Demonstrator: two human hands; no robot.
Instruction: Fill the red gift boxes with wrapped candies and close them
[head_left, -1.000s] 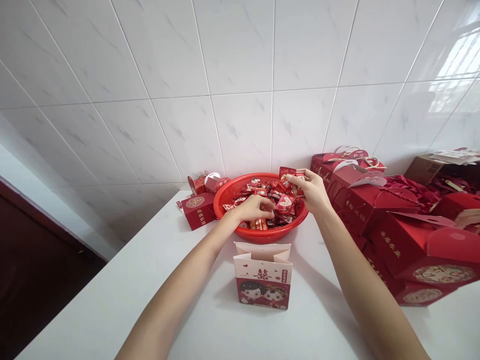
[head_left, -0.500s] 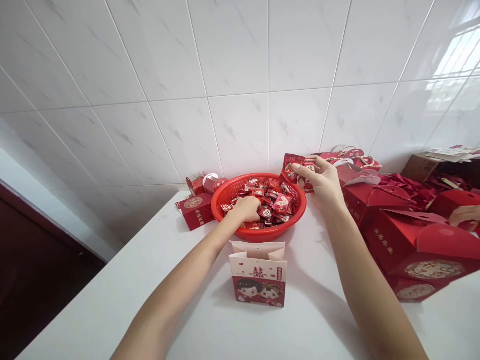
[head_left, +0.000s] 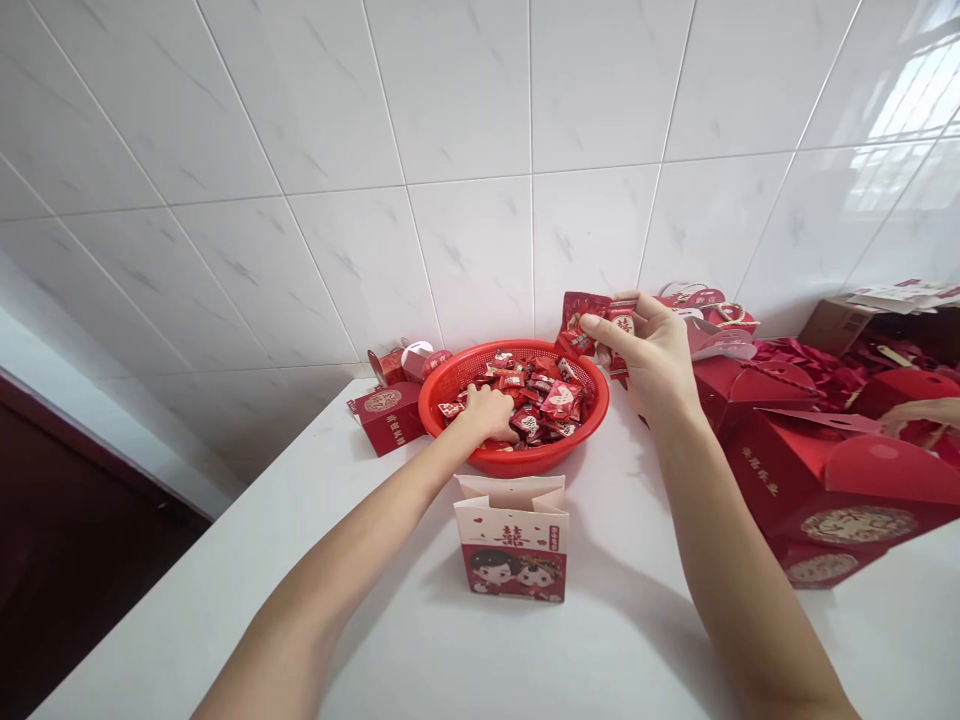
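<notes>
A red plastic basket holds a heap of small wrapped candies in red, pink and white. My left hand is down among them, its fingers curled and the fingertips hidden by the wrappers. Above the basket's right rim, my right hand pinches red candy packets between thumb and fingers. In front of the basket an upright paper box stands with its top open. It is white above and red below, with two cartoon figures printed on it.
Red gift boxes are stacked on the right, and a red box lies left of the basket. At the right edge another person's hand touches a red box. Behind the white table rises a tiled wall.
My left hand has shifted slightly within the candies, its fingers a little more spread. My right hand still holds the packets and is tilted slightly differently. The view has shifted a little.
</notes>
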